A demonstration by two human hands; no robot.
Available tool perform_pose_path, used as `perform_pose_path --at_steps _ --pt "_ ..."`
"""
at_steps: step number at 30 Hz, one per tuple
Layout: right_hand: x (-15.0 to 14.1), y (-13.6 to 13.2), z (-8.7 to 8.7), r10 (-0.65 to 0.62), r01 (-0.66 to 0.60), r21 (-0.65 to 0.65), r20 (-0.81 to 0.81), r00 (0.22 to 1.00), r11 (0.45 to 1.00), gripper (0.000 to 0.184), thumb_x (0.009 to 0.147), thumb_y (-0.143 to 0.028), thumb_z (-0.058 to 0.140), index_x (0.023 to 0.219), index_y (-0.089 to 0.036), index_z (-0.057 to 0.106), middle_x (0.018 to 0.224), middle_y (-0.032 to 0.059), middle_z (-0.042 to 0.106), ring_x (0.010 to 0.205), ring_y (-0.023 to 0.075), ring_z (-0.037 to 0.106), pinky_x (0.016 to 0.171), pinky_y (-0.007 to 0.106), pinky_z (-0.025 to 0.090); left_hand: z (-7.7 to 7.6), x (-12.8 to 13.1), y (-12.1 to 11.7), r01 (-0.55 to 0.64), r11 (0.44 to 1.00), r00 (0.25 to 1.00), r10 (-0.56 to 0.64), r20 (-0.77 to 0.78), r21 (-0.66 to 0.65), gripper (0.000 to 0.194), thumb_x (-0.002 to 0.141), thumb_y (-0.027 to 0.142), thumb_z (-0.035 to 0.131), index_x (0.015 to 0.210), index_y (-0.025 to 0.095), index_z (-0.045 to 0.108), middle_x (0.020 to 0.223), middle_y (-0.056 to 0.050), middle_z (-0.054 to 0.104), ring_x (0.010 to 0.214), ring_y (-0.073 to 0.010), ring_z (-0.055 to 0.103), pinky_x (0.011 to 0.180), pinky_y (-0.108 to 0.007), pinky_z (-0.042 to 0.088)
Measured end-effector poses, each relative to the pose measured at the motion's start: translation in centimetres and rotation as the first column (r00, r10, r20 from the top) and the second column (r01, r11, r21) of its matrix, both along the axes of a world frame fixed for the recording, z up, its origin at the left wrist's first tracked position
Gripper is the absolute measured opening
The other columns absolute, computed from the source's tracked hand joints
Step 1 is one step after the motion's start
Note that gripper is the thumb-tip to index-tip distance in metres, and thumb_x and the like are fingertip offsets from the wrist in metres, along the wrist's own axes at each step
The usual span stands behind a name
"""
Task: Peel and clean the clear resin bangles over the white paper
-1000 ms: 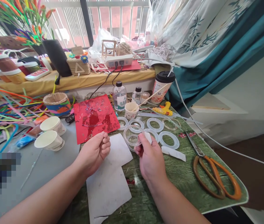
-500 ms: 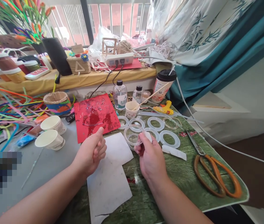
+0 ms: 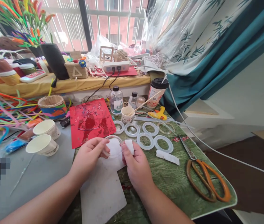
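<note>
A clear, thin bangle [image 3: 113, 136] is held between my two hands, above a white paper sheet. My left hand [image 3: 88, 157] has its fingers closed on the bangle's left edge. Its right edge is gripped by my right hand [image 3: 138, 166], which also pinches a small folded white strip [image 3: 129, 146] between thumb and fingers. Just beyond lie several translucent silicone ring moulds [image 3: 145, 141]. Another white strip [image 3: 167, 157] rests to the right of my right hand. The lower part of the bangle is hard to make out against the paper.
Large orange-handled scissors [image 3: 207, 180] lie at the right. A red sheet [image 3: 91, 121] with glossy spots is behind my left hand. Paper cups [image 3: 42, 146] stand at left. A cup with a stick [image 3: 127, 115], bottles [image 3: 116, 101] and a yellow glue gun [image 3: 158, 114] stand further back.
My right hand has brought the bangle left and slightly lower. My left hand, apart from it before, has closed on its left edge. The whole view has shifted a little.
</note>
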State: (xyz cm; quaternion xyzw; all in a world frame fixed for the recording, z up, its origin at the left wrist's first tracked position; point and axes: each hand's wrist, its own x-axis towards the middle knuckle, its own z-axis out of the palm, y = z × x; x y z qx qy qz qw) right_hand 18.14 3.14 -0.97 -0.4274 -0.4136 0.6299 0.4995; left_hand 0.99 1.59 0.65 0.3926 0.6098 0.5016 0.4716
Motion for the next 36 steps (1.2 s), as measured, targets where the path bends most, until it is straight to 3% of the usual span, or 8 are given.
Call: perform_pose_path --at_steps 4,7,11,15,20,28,32,36 --pt "0.4 0.1 0.1 -0.068 0.066 -0.033 -0.075 0.995 0.997 0.052 0.088 -0.07 0.072 0.095 -0.018 0.074 0.077 0.0014 0.063 0.063 0.0128 0.053 0.057 0.025 0.045 -0.3 -0.6 0.2 -0.125 0.989 0.983 0.134 -0.128 0.074 0.048 0.097 0.057 0.066 0.066 0.021 0.06 0.06 0.003 0.059 0.073 -0.0159 0.065 0.064 -0.023 0.046" --pt "0.5 0.0 0.1 0.067 -0.071 -0.034 -0.106 0.992 0.997 0.049 0.089 -0.067 0.071 0.088 -0.018 0.073 0.073 0.0011 0.063 0.061 0.0126 0.054 0.057 0.024 0.046 0.1 -0.4 -0.1 -0.102 0.99 0.967 0.122 -0.224 0.1 0.039 0.096 0.052 0.068 0.073 0.021 0.065 0.062 0.004 0.061 0.065 -0.0139 0.063 0.062 -0.023 0.047" --pt "0.2 -0.1 0.0 0.259 -0.261 -0.046 -0.04 0.965 0.964 0.047 0.09 -0.065 0.069 0.091 -0.018 0.072 0.078 0.003 0.068 0.061 0.0136 0.057 0.056 0.025 0.046 0.5 0.2 -0.7 0.033 0.981 0.923 0.045 -0.383 0.193 0.021 0.094 0.043 0.071 0.097 0.023 0.076 0.085 0.0 0.081 0.079 -0.0177 0.076 0.075 -0.027 0.058" --pt "0.2 0.3 -0.1 0.21 -0.21 -0.011 0.039 0.977 0.978 0.044 0.093 -0.063 0.065 0.092 -0.019 0.072 0.076 0.0021 0.067 0.064 0.0146 0.058 0.062 0.027 0.05 0.4 0.3 -1.2 0.224 0.927 0.821 -0.013 -0.571 0.302 0.013 0.095 0.032 0.07 0.101 0.026 0.08 0.099 -0.001 0.086 0.091 -0.02 0.08 0.085 -0.03 0.062" --pt "0.3 0.6 -0.2 0.179 -0.18 0.033 0.024 0.984 0.983 0.041 0.093 -0.061 0.067 0.088 -0.021 0.07 0.086 0.0038 0.07 0.077 0.0186 0.064 0.072 0.031 0.053 0.2 0.0 -0.9 0.333 0.859 0.741 0.017 -0.672 0.389 0.011 0.096 0.025 0.072 0.103 0.027 0.08 0.099 0.0 0.086 0.088 -0.019 0.081 0.08 -0.028 0.064" --pt "0.4 0.5 -0.4 0.156 -0.158 0.038 0.061 0.986 0.987 0.045 0.089 -0.065 0.073 0.094 -0.02 0.073 0.08 0.0016 0.068 0.075 0.0187 0.061 0.071 0.03 0.05 -0.2 -0.5 -0.4 0.601 0.669 0.53 0.077 -0.845 0.438 0.015 0.103 0.018 0.065 0.112 0.024 0.074 0.103 -0.005 0.082 0.093 -0.0213 0.077 0.086 -0.037 0.059" --pt "0.4 0.4 0.0 0.161 -0.163 0.079 0.036 0.986 0.983 0.045 0.09 -0.064 0.072 0.098 -0.02 0.074 0.09 0.0039 0.073 0.083 0.0206 0.064 0.076 0.031 0.052 0.0 -0.1 -1.0 0.585 0.69 0.492 0.117 -0.863 0.426 0.017 0.1 0.019 0.069 0.113 0.028 0.073 0.112 -0.006 0.078 0.105 -0.0245 0.072 0.094 -0.043 0.056" --pt "0.3 0.3 0.3 0.194 -0.196 0.043 0.034 0.98 0.98 0.045 0.09 -0.064 0.073 0.098 -0.02 0.075 0.086 0.0044 0.073 0.081 0.0212 0.065 0.074 0.031 0.053 -0.3 0.1 -1.2 0.442 0.79 0.577 0.113 -0.809 0.425 0.033 0.093 0.027 0.077 0.123 0.027 0.065 0.147 -0.014 0.062 0.134 -0.0329 0.062 0.108 -0.053 0.054"
